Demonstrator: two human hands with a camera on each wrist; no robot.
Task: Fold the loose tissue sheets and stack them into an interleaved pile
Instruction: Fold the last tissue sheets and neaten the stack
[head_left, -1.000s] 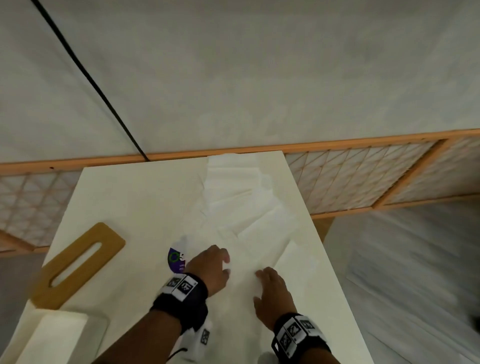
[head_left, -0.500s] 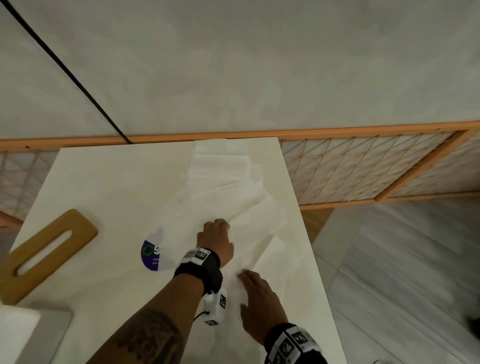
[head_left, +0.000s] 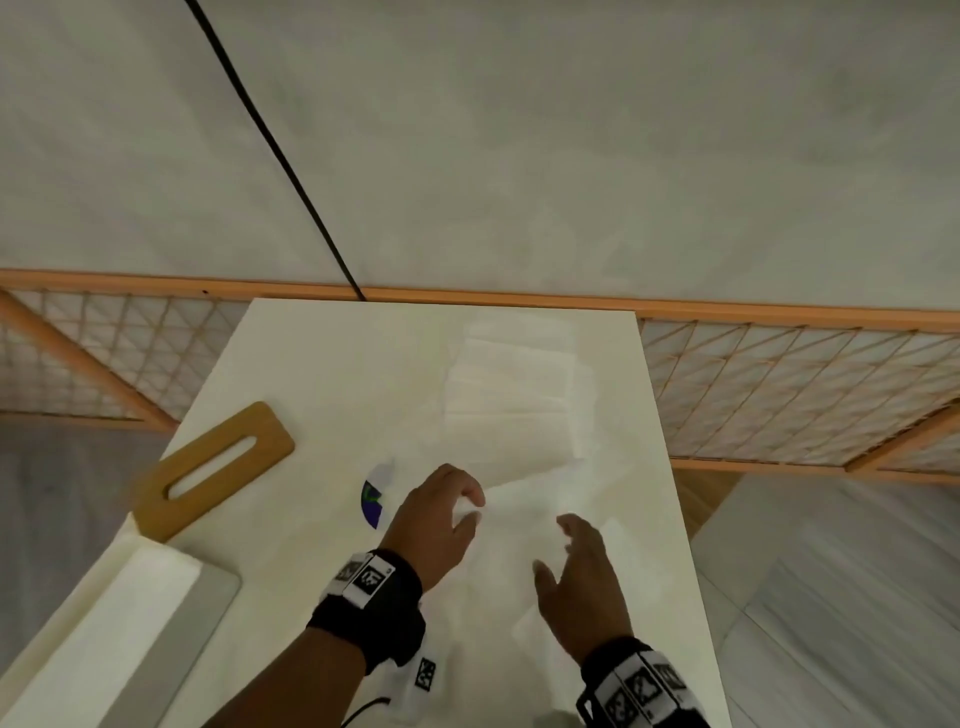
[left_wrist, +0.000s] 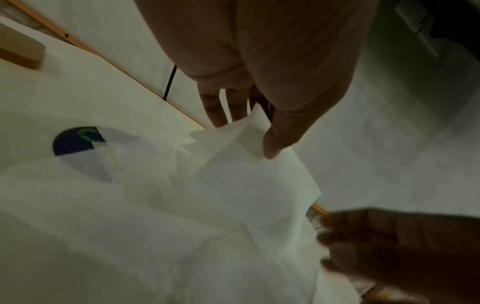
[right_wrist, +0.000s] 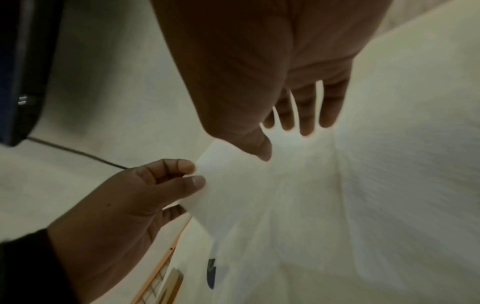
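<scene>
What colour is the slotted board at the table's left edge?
The slotted board is tan, light-brown wood with one long slot; the head view shows it best.

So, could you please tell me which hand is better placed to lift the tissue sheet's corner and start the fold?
Left. The left hand already pinches the corner of the tissue sheet, while the right hand hovers open-fingered over it, holding nothing.

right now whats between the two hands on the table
Only white tissue sheet: the left hand pinches its raised corner, and the sheet spans across under the open right hand. The head view shows it best.
</scene>
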